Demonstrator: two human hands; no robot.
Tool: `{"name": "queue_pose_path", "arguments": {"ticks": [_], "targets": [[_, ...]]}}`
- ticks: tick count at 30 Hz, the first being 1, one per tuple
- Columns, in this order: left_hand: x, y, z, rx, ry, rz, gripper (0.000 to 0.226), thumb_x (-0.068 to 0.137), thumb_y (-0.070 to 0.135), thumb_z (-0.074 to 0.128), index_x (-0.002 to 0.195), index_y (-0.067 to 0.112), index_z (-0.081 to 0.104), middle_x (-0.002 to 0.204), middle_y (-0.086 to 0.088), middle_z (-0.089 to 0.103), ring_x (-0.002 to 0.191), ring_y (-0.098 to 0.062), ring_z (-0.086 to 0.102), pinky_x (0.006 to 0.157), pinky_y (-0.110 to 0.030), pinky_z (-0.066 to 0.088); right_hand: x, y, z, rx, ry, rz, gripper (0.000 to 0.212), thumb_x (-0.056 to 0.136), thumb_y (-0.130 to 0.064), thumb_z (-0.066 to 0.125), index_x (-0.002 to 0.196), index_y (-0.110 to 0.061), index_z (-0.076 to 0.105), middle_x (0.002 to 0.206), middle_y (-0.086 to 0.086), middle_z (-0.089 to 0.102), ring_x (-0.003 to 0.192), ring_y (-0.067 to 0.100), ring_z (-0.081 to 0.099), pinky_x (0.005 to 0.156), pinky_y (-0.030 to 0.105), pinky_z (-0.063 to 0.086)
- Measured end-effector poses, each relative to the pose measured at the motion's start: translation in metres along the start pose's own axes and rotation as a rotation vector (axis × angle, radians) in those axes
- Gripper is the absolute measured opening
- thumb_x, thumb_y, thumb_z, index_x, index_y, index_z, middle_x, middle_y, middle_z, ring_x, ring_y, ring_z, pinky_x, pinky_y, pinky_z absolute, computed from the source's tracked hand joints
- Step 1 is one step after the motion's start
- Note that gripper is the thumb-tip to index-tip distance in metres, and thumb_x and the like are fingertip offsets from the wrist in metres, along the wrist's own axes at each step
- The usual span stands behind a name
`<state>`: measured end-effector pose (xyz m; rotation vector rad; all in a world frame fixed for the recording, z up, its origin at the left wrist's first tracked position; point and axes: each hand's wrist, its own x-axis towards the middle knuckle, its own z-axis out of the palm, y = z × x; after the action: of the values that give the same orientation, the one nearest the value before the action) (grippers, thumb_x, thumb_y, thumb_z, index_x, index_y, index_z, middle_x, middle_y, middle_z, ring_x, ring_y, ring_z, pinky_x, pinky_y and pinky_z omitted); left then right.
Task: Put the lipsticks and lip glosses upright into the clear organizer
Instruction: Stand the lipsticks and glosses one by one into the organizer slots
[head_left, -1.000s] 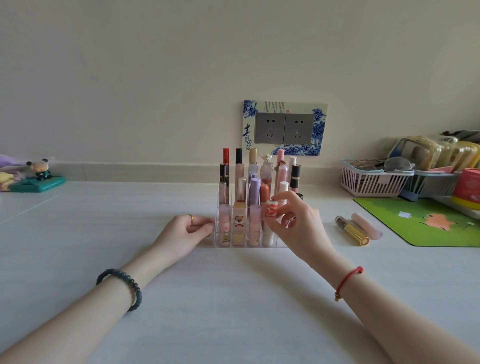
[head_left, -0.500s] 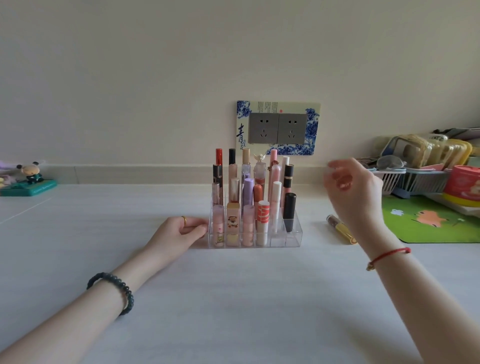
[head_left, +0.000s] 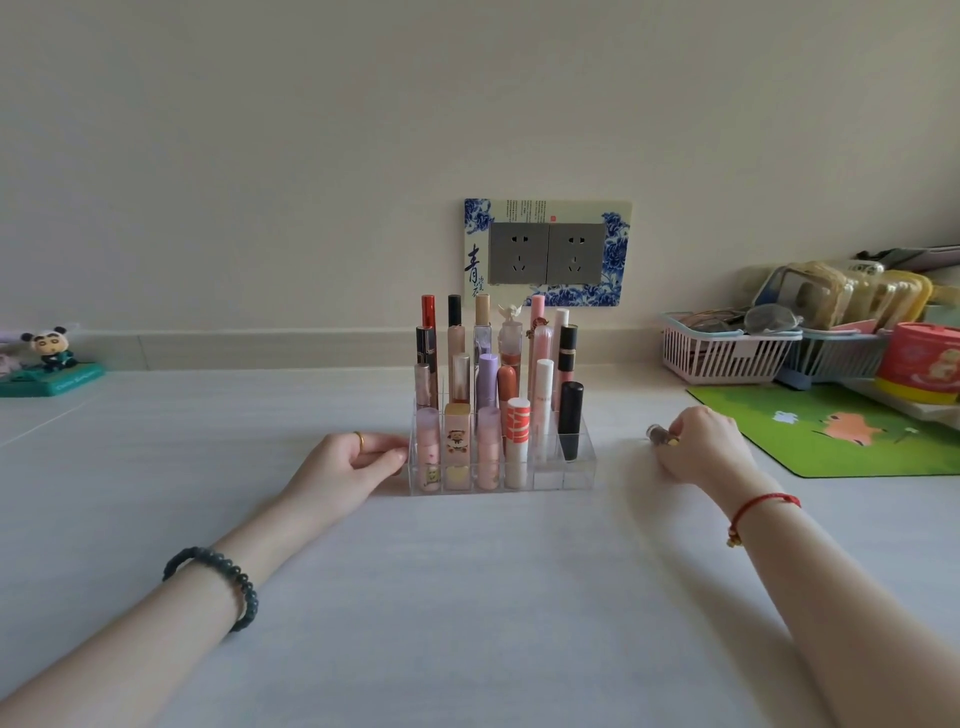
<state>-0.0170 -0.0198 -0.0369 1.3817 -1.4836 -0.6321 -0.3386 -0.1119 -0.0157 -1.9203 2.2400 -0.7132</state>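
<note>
Several items ring the work area on the pale bench (head_left: 467, 597). A green mat (head_left: 831, 431) lies at right, just beside the right hand (head_left: 701, 447). Behind it stand a pink basket (head_left: 722, 353), a blue basket (head_left: 836, 356) with yellow-edged pouches, and a red tin (head_left: 919, 364). A panda figurine (head_left: 49, 345) sits far left; a blue-patterned socket plate (head_left: 548, 252) is on the wall behind.

Clear organizer (head_left: 576, 470): mid-bench, holding about twenty upright lipsticks and glosses, among them a black tube (head_left: 570, 415) and a red-and-white tube (head_left: 518, 431). Front-right compartments are unfilled.

Left hand (head_left: 353, 462): fingers curled, touching the organizer's left wall.

Right hand: to the organizer's right, apart from it, fingers clenched around a dark-capped tube (head_left: 657, 434) lying low at the bench; only its end shows.
</note>
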Motion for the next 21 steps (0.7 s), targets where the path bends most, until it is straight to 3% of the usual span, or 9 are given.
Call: {"name": "queue_pose_path", "arguments": {"ticks": [2,4,6,8,9,11,14,18,21], "targets": [[-0.001,0.001,0.000,0.001,-0.001,0.000,0.020,0.086,0.008,0.058,0.084,0.026,0.067,0.087,0.015,0.069,0.075,0.011,0.063,0.085,-0.018,0.045,-0.004,-0.005,-0.008,0.087,0.079,-0.040,0.028,0.086,-0.020,0.056,0.083,0.007,0.064,0.077,0.022,0.059,0.074,0.035,0.051,0.062,0.032,0.041],[0.000,0.000,0.000,0.012,0.002,0.000,0.017,0.086,0.009,0.058,0.086,0.024,0.067,0.092,0.010,0.068,0.079,0.005,0.064,0.085,-0.019,0.045,-0.009,-0.013,-0.022,0.275,0.268,-0.123,0.022,0.083,-0.015,0.059,0.092,0.004,0.065,0.090,0.021,0.064,0.088,0.035,0.056,0.069,0.029,0.040],[0.000,0.000,0.000,0.023,0.001,0.002,0.015,0.086,0.010,0.059,0.089,0.022,0.067,0.091,0.010,0.069,0.083,0.000,0.064,0.082,-0.021,0.045,-0.019,-0.025,-0.038,0.493,0.462,-0.199,0.023,0.081,-0.017,0.063,0.098,-0.003,0.061,0.093,0.010,0.064,0.092,0.029,0.057,0.077,0.027,0.037],[0.001,-0.001,-0.001,0.013,-0.004,0.007,0.018,0.086,0.009,0.059,0.086,0.024,0.068,0.081,0.017,0.071,0.079,0.004,0.064,0.079,-0.018,0.045,-0.029,-0.036,-0.051,0.745,0.518,-0.265,0.024,0.076,-0.022,0.069,0.096,-0.012,0.059,0.088,0.001,0.063,0.084,0.021,0.061,0.083,0.033,0.045],[0.001,-0.002,-0.001,0.011,-0.007,0.005,0.020,0.086,0.009,0.058,0.084,0.026,0.068,0.076,0.020,0.071,0.077,0.008,0.064,0.078,-0.017,0.045,-0.035,-0.042,-0.057,0.885,0.480,-0.291,0.026,0.073,-0.022,0.072,0.094,-0.016,0.058,0.087,0.002,0.065,0.078,0.019,0.064,0.077,0.034,0.052],[0.001,-0.002,-0.001,0.013,-0.010,-0.001,0.022,0.086,0.009,0.058,0.082,0.028,0.068,0.074,0.022,0.071,0.077,0.010,0.063,0.079,-0.017,0.045,-0.045,-0.050,-0.065,1.109,0.329,-0.333,0.028,0.071,-0.019,0.075,0.093,-0.017,0.059,0.083,0.002,0.066,0.066,0.009,0.066,0.065,0.022,0.056],[0.000,-0.003,-0.001,0.008,-0.007,0.000,0.022,0.086,0.009,0.058,0.083,0.028,0.068,0.076,0.021,0.071,0.077,0.010,0.063,0.079,-0.016,0.044,-0.053,-0.057,-0.068,1.212,0.086,-0.354,0.029,0.070,-0.011,0.074,0.093,-0.018,0.058,0.077,-0.002,0.066,0.056,0.001,0.064,0.060,0.013,0.055],[0.001,-0.002,-0.001,0.007,-0.006,-0.003,0.023,0.086,0.009,0.058,0.082,0.029,0.067,0.071,0.026,0.069,0.076,0.012,0.063,0.079,-0.015,0.044,-0.052,-0.057,-0.064,1.171,-0.106,-0.361,0.037,0.068,-0.008,0.074,0.100,-0.008,0.056,0.081,0.002,0.070,0.063,0.008,0.068,0.060,0.019,0.057],[0.002,-0.003,0.000,0.011,0.005,0.002,0.020,0.086,0.008,0.058,0.083,0.026,0.067,0.075,0.020,0.070,0.077,0.005,0.064,0.079,-0.015,0.045,-0.053,-0.059,-0.058,0.996,-0.112,-0.417,0.040,0.069,-0.009,0.074,0.105,-0.009,0.055,0.084,0.003,0.070,0.065,0.010,0.068,0.061,0.022,0.058]]}}
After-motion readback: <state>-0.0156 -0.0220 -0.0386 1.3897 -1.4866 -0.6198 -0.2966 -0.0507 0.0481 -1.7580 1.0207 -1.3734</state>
